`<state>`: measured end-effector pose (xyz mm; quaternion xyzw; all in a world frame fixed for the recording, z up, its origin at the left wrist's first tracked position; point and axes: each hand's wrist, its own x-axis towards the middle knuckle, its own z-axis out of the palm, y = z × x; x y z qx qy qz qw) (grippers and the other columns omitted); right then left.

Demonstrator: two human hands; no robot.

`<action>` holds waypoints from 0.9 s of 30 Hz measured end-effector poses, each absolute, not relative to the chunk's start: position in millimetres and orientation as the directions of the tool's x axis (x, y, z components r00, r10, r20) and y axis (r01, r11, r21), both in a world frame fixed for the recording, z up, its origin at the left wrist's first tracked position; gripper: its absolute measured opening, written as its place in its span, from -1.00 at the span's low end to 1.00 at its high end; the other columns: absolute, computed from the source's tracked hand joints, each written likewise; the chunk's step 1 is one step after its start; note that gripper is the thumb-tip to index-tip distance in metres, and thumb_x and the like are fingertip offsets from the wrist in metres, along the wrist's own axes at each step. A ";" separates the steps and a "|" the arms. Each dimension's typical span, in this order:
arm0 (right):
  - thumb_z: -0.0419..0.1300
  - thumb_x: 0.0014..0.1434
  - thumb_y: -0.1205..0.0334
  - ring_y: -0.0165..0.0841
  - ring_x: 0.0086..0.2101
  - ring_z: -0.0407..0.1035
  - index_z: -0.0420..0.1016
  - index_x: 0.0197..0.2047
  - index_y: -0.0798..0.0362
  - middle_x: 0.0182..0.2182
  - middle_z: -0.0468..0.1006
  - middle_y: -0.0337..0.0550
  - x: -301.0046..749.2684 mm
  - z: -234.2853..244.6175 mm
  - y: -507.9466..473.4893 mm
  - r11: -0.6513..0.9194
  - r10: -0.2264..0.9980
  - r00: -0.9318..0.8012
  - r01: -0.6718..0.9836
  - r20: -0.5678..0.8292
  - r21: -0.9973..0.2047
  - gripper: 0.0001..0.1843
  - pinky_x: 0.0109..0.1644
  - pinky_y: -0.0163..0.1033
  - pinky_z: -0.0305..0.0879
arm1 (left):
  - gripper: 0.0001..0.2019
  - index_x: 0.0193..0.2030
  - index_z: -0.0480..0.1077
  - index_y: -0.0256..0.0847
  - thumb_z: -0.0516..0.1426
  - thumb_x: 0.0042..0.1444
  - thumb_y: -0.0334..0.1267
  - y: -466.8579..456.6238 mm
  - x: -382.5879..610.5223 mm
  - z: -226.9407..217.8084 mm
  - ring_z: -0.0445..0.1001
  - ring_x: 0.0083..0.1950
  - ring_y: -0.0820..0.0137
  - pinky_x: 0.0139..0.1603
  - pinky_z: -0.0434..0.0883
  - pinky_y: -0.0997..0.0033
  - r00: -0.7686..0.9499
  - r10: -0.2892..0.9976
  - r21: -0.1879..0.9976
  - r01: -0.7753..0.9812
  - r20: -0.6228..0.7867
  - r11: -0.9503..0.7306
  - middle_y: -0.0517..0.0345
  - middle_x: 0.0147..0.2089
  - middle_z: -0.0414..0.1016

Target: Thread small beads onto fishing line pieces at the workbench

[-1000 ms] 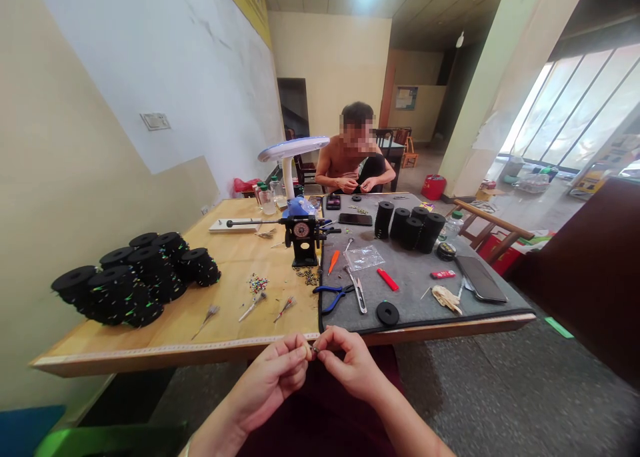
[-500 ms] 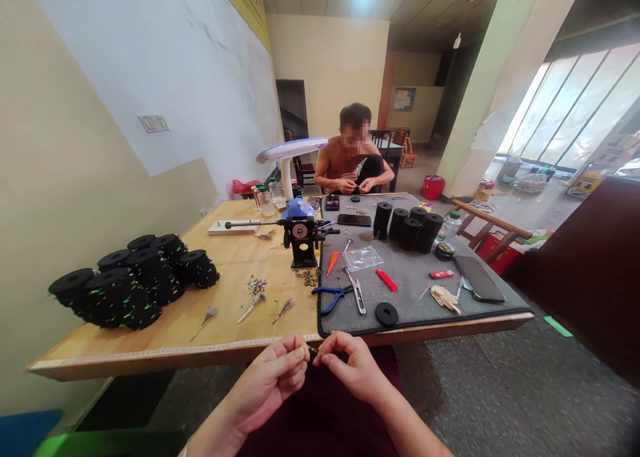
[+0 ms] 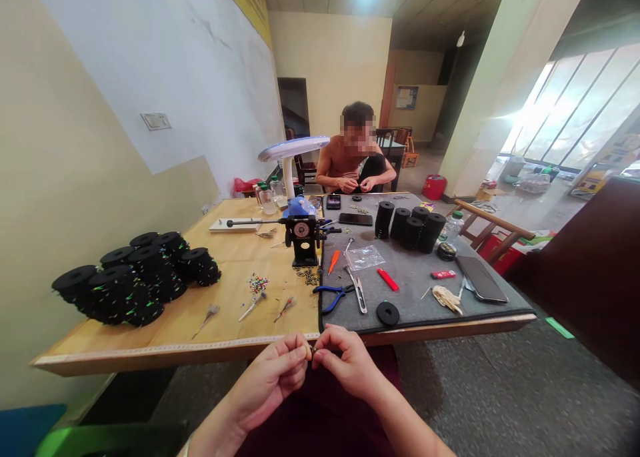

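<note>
My left hand [image 3: 273,377] and my right hand [image 3: 347,362] meet just below the near edge of the wooden table [image 3: 150,350]. Both are closed in a pinch on a tiny dark piece [image 3: 312,350] between their fingertips; it is too small to name. On the grey mat [image 3: 425,297] just beyond my hands lie a black disc [image 3: 387,313], blue-handled pliers [image 3: 334,294] and thread snips [image 3: 357,294].
A pile of black spools [image 3: 133,277] sits at the table's left. A black hand-crank winder [image 3: 303,238] stands mid-table, a white lamp [image 3: 291,154] behind it. Upright black spools [image 3: 411,227], a phone [image 3: 481,278] and red lighters lie on the mat. Another person [image 3: 356,163] works at the far end.
My hands stay pinched together at the table edge, with only small shifts of the fingers. The view dipped and came back. Nothing on the table has moved.
</note>
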<state>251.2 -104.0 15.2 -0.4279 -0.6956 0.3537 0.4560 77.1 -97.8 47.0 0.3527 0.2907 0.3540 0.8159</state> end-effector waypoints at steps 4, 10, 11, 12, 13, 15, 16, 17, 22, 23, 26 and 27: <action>0.20 0.15 0.30 -0.38 -0.42 0.37 0.46 -0.48 0.02 -0.54 0.54 -0.29 253.2 8.4 -105.7 0.376 0.921 -0.219 0.276 0.323 -0.885 -0.83 -0.03 -0.20 0.20 | -0.79 -0.46 0.35 -0.31 0.25 0.06 -0.24 -96.6 74.7 45.5 -0.13 -0.58 0.61 -0.54 -0.10 0.52 0.577 0.789 0.787 -0.380 -0.209 0.486 0.40 -0.59 0.02; 0.18 0.17 0.27 -0.35 -0.36 0.40 0.49 -0.50 0.03 -0.51 0.56 -0.26 255.8 -1.8 -108.2 0.356 0.930 -0.202 0.296 0.307 -0.886 -0.79 0.02 -0.18 0.18 | -0.78 -0.45 0.35 -0.31 0.26 0.05 -0.23 -97.5 74.4 42.7 -0.14 -0.59 0.61 -0.54 -0.10 0.50 0.582 0.785 0.789 -0.371 -0.214 0.490 0.40 -0.59 0.02; 0.18 0.17 0.26 -0.35 -0.35 0.41 0.50 -0.49 0.03 -0.49 0.57 -0.25 256.4 -1.4 -108.8 0.356 0.930 -0.207 0.299 0.304 -0.885 -0.79 0.03 -0.18 0.18 | -0.78 -0.45 0.34 -0.30 0.26 0.05 -0.23 -97.8 74.8 42.6 -0.14 -0.59 0.62 -0.54 -0.10 0.50 0.582 0.784 0.792 -0.365 -0.216 0.490 0.40 -0.59 0.03; 0.18 0.18 0.25 -0.35 -0.34 0.41 0.52 -0.46 0.02 -0.46 0.58 -0.24 257.1 0.0 -109.3 0.359 0.928 -0.218 0.295 0.304 -0.885 -0.81 0.02 -0.18 0.19 | -0.77 -0.45 0.33 -0.30 0.26 0.04 -0.22 -98.1 75.2 42.7 -0.14 -0.59 0.61 -0.54 -0.10 0.50 0.582 0.782 0.794 -0.358 -0.221 0.491 0.40 -0.59 0.03; 0.18 0.18 0.23 -0.34 -0.32 0.41 0.54 -0.40 0.02 -0.42 0.59 -0.22 257.7 2.1 -109.9 0.366 0.923 -0.232 0.285 0.307 -0.886 -0.84 0.00 -0.19 0.21 | -0.77 -0.45 0.33 -0.29 0.27 0.04 -0.22 -98.4 75.6 43.0 -0.14 -0.59 0.61 -0.54 -0.10 0.50 0.582 0.781 0.797 -0.349 -0.228 0.493 0.39 -0.59 0.04; 0.18 0.17 0.22 -0.33 -0.29 0.42 0.55 -0.28 0.01 -0.35 0.59 -0.19 258.4 7.9 -110.8 0.388 0.910 -0.261 0.257 0.323 -0.885 -0.88 -0.08 -0.23 0.25 | -0.77 -0.44 0.34 -0.29 0.27 0.04 -0.21 -98.6 76.3 44.0 -0.15 -0.59 0.61 -0.55 -0.12 0.50 0.581 0.778 0.807 -0.326 -0.240 0.492 0.40 -0.60 0.03; 0.18 0.17 0.23 -0.33 -0.28 0.41 0.53 -0.23 0.01 -0.33 0.58 -0.19 258.3 11.0 -110.9 0.398 0.905 -0.266 0.248 0.333 -0.883 -0.87 -0.11 -0.25 0.26 | -0.77 -0.44 0.35 -0.29 0.27 0.04 -0.20 -98.5 76.6 44.6 -0.15 -0.58 0.60 -0.55 -0.12 0.49 0.578 0.779 0.814 -0.315 -0.243 0.488 0.40 -0.60 0.02; 0.17 0.16 0.25 -0.33 -0.27 0.41 0.52 -0.22 0.01 -0.32 0.58 -0.19 257.8 13.9 -110.9 0.405 0.903 -0.263 0.248 0.341 -0.880 -0.87 -0.12 -0.26 0.26 | -0.77 -0.43 0.35 -0.30 0.27 0.03 -0.20 -98.4 76.8 45.1 -0.15 -0.58 0.60 -0.54 -0.13 0.49 0.575 0.780 0.820 -0.305 -0.246 0.483 0.41 -0.61 0.01; 0.16 0.07 0.37 -0.36 -0.34 0.37 0.49 -0.36 0.01 -0.42 0.53 -0.24 250.1 19.6 -107.0 0.413 0.909 -0.199 0.305 0.366 -0.858 -0.90 -0.06 -0.23 0.24 | -0.75 -0.44 0.35 -0.29 0.29 0.00 -0.18 -98.2 77.1 45.5 -0.14 -0.57 0.59 -0.54 -0.14 0.47 0.544 0.798 0.840 -0.280 -0.260 0.464 0.40 -0.59 0.04; 0.15 0.05 0.38 -0.36 -0.36 0.36 0.48 -0.39 0.01 -0.44 0.52 -0.25 248.2 19.3 -106.0 0.413 0.909 -0.191 0.310 0.370 -0.856 -0.89 -0.06 -0.23 0.24 | -0.75 -0.44 0.35 -0.29 0.29 0.00 -0.18 -98.3 77.0 45.1 -0.14 -0.57 0.59 -0.54 -0.14 0.47 0.538 0.802 0.844 -0.277 -0.260 0.460 0.39 -0.59 0.05; 0.14 0.03 0.41 -0.37 -0.38 0.34 0.45 -0.44 0.01 -0.48 0.49 -0.26 244.2 17.5 -103.9 0.410 0.911 -0.176 0.316 0.372 -0.855 -0.88 -0.08 -0.24 0.24 | -0.75 -0.44 0.34 -0.29 0.29 0.00 -0.18 -98.6 76.6 43.7 -0.14 -0.56 0.59 -0.53 -0.15 0.47 0.528 0.807 0.849 -0.271 -0.264 0.454 0.39 -0.58 0.06; 0.13 0.02 0.41 -0.37 -0.38 0.33 0.44 -0.45 0.02 -0.49 0.48 -0.27 243.5 16.8 -103.5 0.409 0.912 -0.174 0.315 0.371 -0.856 -0.88 -0.09 -0.24 0.24 | -0.75 -0.44 0.34 -0.29 0.29 0.00 -0.18 -98.7 76.4 43.2 -0.14 -0.56 0.59 -0.53 -0.15 0.47 0.529 0.807 0.848 -0.272 -0.264 0.456 0.39 -0.59 0.06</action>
